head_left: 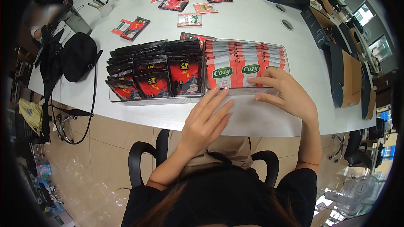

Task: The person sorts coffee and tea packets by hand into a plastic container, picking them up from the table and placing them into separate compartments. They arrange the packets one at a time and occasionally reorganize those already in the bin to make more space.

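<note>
Two clear trays stand side by side near the front edge of the white table (147, 120). Rows of black and red G7 sachets (152, 85) fill the left tray (168, 100). Pink and white Cozy sachets (222, 73) stand in rows in the right tray (287, 59). My left hand (206, 120) has its fingers spread, the fingertips at the front edge of the right tray. My right hand (286, 92) is open over that tray's front right part, fingertips by the Cozy sachets and thumb in front of the tray.
Loose sachets (173, 4) lie at the back of the table, with two more (135, 28) at left. Pen cups (104, 9), a bottle (78, 22) and a black bag (79, 56) stand at left. Open cardboard boxes (343, 75) line the right. Another person's arm (324, 1) shows top right.
</note>
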Demonstrator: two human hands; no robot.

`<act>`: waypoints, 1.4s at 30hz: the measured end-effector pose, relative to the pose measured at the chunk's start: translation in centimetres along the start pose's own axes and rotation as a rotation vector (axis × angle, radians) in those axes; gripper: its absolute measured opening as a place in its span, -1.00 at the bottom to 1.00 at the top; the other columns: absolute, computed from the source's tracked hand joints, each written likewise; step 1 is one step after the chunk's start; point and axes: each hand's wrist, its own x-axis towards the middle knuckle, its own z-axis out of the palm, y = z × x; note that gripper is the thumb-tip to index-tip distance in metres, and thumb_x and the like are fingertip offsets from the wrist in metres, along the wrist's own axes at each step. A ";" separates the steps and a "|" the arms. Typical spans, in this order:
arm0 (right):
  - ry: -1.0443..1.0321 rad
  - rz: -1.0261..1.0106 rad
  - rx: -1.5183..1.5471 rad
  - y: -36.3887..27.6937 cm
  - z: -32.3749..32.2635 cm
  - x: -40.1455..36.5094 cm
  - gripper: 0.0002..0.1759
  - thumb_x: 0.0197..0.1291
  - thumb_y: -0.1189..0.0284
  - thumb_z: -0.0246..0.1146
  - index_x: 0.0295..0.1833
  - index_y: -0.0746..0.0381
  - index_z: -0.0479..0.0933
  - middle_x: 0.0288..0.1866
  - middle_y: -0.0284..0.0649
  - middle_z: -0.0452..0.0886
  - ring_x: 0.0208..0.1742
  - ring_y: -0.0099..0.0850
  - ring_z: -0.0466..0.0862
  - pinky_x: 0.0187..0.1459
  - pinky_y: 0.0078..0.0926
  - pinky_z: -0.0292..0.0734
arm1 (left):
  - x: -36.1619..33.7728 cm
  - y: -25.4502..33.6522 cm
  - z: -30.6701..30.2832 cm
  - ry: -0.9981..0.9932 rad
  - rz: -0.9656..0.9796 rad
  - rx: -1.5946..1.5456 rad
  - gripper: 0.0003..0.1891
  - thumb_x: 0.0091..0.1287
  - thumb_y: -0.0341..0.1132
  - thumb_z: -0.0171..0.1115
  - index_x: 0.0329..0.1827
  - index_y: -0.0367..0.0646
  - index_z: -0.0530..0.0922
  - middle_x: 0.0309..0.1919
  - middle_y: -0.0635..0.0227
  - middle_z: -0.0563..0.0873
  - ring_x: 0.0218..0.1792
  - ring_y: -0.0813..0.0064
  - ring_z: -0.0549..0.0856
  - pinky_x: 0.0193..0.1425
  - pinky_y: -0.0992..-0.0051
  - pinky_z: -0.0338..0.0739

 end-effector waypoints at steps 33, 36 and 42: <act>1.094 -0.771 -0.073 -8.8 -8.3 -12.6 -0.54 0.13 0.47 0.33 0.13 0.40 0.45 0.00 -0.01 0.60 -0.11 -0.33 0.65 -0.16 -0.44 0.57 | -0.7 10.8 -14.4 -0.211 0.360 -1.786 -0.43 0.35 -0.23 0.25 0.43 0.21 0.30 0.23 0.47 0.59 0.35 0.29 0.43 0.41 -0.25 0.15; 1.087 -0.766 -0.057 -8.8 -7.9 -11.6 -0.54 0.14 0.46 0.32 0.13 0.41 0.44 -0.01 0.00 0.59 -0.12 -0.33 0.65 -0.17 -0.44 0.57 | 0.8 12.2 -13.4 -0.016 0.348 -1.896 -0.55 0.36 -0.26 0.24 0.32 0.16 0.43 0.06 0.36 0.69 0.23 0.22 0.52 0.38 -0.09 0.28; 1.058 -0.768 -0.036 -9.1 -7.5 -10.5 -0.53 0.16 0.44 0.30 0.14 0.42 0.41 -0.01 0.01 0.59 -0.15 -0.34 0.65 -0.18 -0.44 0.58 | 3.8 18.4 -9.3 -0.270 0.350 -2.353 -0.61 0.44 -0.18 0.06 0.30 -0.01 0.43 0.09 0.27 0.65 0.19 0.27 0.54 0.32 0.11 0.33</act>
